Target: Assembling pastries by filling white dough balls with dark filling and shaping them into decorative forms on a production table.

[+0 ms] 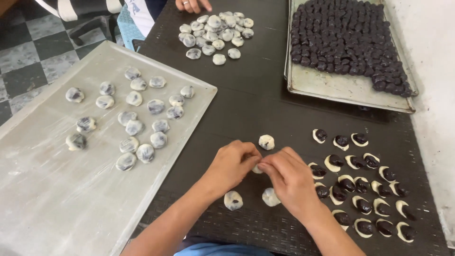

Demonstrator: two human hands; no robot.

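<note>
Both the left hand and the right hand pinch one small pale dough piece between their fingertips, held just above the dark woven mat. Three closed dough balls lie on the mat near the hands, and open dough rounds topped with dark filling sit in rows to the right. A floured tray on the left holds finished balls, a metal tray beyond holds dark filling balls, and another person's hand rests at the far edge

Checkered floor (dark woven table)
</note>
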